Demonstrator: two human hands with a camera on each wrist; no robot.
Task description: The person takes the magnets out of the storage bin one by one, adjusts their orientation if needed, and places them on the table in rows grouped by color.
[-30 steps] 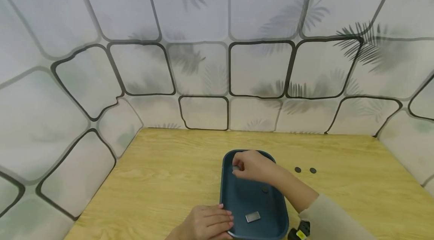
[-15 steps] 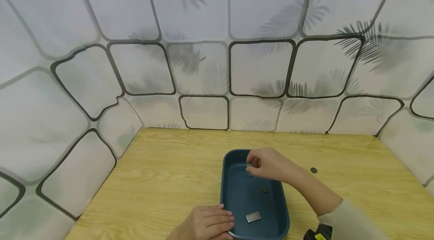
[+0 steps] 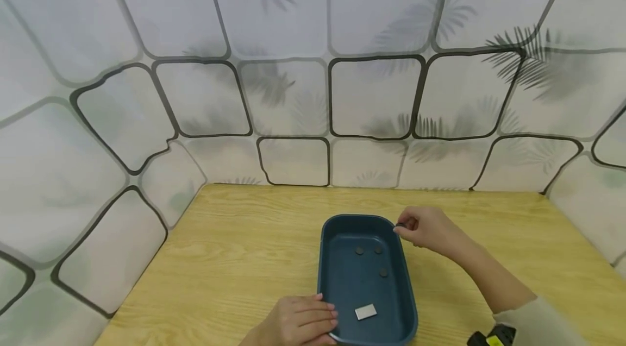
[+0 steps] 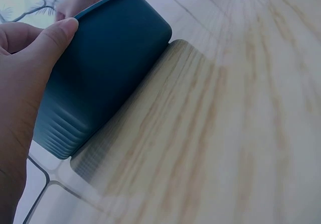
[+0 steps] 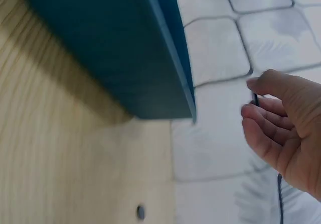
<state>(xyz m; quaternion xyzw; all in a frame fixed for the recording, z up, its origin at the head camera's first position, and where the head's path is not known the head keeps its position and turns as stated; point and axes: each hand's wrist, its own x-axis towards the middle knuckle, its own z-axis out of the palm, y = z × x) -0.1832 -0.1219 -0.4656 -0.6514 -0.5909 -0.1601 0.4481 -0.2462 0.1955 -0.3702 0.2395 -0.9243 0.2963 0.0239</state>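
A dark blue tray (image 3: 342, 286) with deep walls stands on the table, holding several small things. Inside lie three small dark discs (image 3: 383, 272) and a silvery rectangular block (image 3: 365, 312). My left hand (image 3: 303, 321) grips the near left rim, fingers over the edge; in the left wrist view its thumb (image 4: 62, 30) presses just below the rim. Beyond the far right rim, my right hand (image 3: 432, 229) pinches another dark disc (image 3: 400, 225) between thumb and fingers. The right wrist view shows that disc (image 5: 256, 99) edge-on, away from the tray wall.
One more dark disc (image 5: 141, 212) lies on the table in the right wrist view; the right hand and forearm hide that spot in the head view. The wood-grain table (image 3: 235, 259) ends at a wall of patterned cloth (image 3: 293, 96).
My right hand has moved right, from over the tray's far left to past its right rim. Two more discs now lie on the tray floor. My left hand has stayed put.
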